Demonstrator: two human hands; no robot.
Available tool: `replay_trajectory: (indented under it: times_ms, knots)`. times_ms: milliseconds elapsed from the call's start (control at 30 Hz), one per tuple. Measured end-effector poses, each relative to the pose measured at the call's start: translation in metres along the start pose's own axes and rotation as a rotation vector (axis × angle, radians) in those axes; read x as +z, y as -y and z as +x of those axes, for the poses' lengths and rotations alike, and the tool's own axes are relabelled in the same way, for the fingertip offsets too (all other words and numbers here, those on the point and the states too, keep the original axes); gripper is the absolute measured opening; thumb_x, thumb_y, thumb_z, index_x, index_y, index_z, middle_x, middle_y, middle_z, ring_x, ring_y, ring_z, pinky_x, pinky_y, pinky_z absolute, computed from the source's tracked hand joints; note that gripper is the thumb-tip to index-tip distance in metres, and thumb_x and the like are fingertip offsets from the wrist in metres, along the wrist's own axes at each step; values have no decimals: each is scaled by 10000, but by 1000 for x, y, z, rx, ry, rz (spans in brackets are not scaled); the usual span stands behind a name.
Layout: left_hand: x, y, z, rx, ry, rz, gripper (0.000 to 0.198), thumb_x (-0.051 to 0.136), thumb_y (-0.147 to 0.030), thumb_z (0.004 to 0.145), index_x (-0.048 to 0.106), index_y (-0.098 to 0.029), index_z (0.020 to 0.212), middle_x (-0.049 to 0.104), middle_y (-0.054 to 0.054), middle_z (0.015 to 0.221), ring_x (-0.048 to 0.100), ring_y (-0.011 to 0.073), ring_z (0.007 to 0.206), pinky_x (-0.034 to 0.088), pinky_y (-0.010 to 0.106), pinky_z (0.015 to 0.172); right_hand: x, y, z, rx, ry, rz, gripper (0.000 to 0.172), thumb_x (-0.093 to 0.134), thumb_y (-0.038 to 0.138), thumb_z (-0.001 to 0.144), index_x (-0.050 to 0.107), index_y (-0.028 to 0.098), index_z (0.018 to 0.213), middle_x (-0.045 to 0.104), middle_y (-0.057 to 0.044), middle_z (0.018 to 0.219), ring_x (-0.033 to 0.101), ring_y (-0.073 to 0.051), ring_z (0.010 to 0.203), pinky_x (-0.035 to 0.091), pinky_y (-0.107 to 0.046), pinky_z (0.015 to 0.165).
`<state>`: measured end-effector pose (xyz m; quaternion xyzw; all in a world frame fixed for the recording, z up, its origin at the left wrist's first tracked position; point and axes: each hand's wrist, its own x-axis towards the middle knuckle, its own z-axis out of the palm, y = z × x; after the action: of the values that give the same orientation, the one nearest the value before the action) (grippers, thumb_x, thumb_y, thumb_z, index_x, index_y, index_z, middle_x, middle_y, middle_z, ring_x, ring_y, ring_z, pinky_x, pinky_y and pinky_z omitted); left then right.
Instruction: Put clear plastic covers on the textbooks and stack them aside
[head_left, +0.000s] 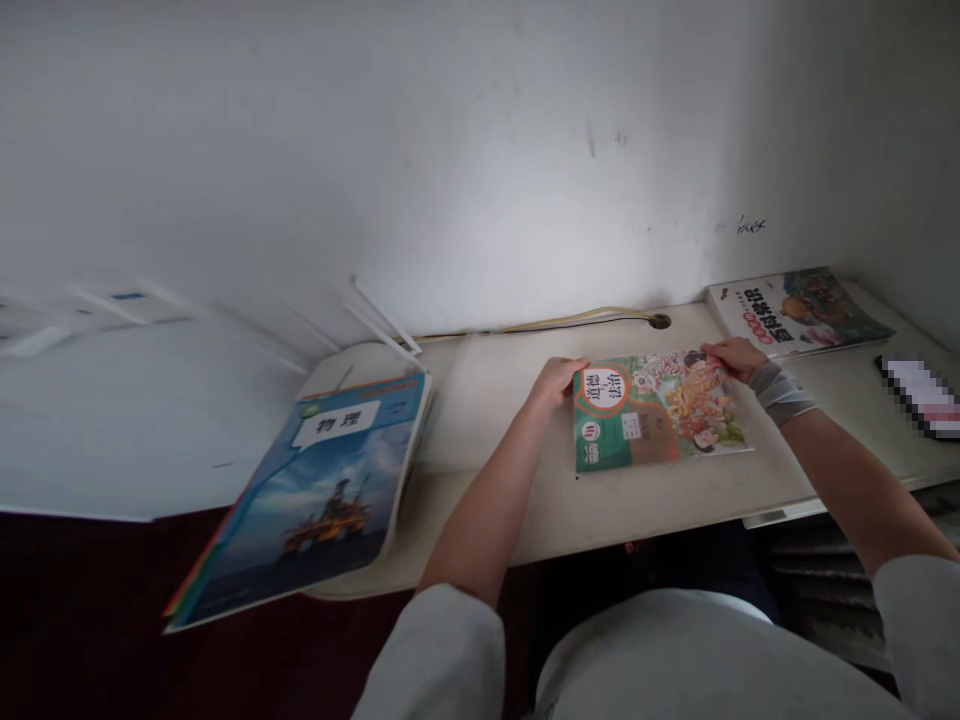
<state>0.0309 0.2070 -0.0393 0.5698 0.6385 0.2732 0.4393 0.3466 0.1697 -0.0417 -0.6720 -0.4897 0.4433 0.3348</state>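
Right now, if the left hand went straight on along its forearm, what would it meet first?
The left hand would probably meet the thin yellow cable by the white wall; hand height is unclear, so perhaps the wall first.

The left hand (564, 378) and right hand (736, 357) hold a green illustrated book (652, 415) near its far corners, over the pale bench (484, 415). A blue book (315, 490) overhangs the bench's left end.

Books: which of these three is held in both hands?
The middle, green book: left hand and right hand hold it; neither touches the blue book or white book.
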Motion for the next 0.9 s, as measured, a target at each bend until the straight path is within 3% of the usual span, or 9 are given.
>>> replay_trajectory:
  times_ms: [100, 200, 267, 367, 467, 533, 633, 900]
  knots:
    - [1, 2, 0, 22, -76, 198, 231, 655, -350, 684, 608, -125, 670, 670, 139, 767, 630, 301, 867, 479, 351, 689, 9, -3, 2, 33, -157, -237, 258, 632, 369, 720, 610, 123, 642, 626, -77, 671, 599, -210, 748, 449, -293, 647]
    - [7, 0, -6, 130, -167, 396, 237, 622, -279, 732, 617, -115, 903, 615, 198, 1065, 505, 339, 1121, 419, 428, 867, 20, 0, -3, -49, -317, -536, 317, 630, 314, 737, 622, 105, 975, 610, -169, 1070, 519, -290, 1061, 415, -358, 823]
    - [18, -3, -10, 308, -173, 560, 267, 522, -199, 804, 572, -127, 1055, 530, 196, 1223, 423, 298, 1215, 347, 443, 964, 31, 4, -8, -233, -375, -870, 361, 544, 263, 812, 549, 142, 1152, 531, -173, 1231, 459, -289, 1151, 368, -401, 906]
    - [48, -9, -15, 534, -78, 701, 273, 430, -130, 843, 579, -155, 1070, 515, 149, 1268, 395, 238, 1240, 268, 416, 1036, 55, 8, -12, -548, -225, -1184, 321, 400, 190, 884, 554, 166, 1165, 500, -151, 1294, 438, -266, 1185, 279, -449, 990]
    - [78, -11, -18, 609, -12, 700, 277, 381, -198, 891, 586, -170, 1076, 557, 132, 1224, 420, 240, 1214, 239, 443, 1043, 76, 9, -10, -670, -41, -1161, 328, 358, 213, 910, 560, 167, 1164, 512, -144, 1296, 434, -245, 1201, 248, -451, 1010]
    - [88, -10, -18, 638, -10, 698, 313, 334, -231, 915, 563, -168, 1119, 547, 141, 1237, 419, 250, 1212, 220, 471, 1038, 82, 8, -7, -687, 7, -1113, 345, 344, 231, 920, 531, 170, 1205, 510, -137, 1301, 433, -232, 1206, 260, -438, 1002]
    - [90, -7, -18, 657, -31, 693, 314, 336, -240, 916, 549, -173, 1136, 536, 137, 1250, 436, 245, 1190, 225, 451, 1028, 76, 7, -4, -685, 21, -1075, 351, 355, 259, 921, 535, 142, 1199, 532, -142, 1269, 464, -229, 1165, 300, -388, 967]
    - [83, -20, -12, 632, -114, 703, 279, 376, -273, 898, 623, -154, 952, 617, 144, 1009, 534, 258, 993, 323, 397, 893, 71, 26, -5, -648, -46, -1060, 321, 347, 296, 923, 602, 143, 1043, 610, -131, 1046, 537, -219, 974, 346, -304, 809]
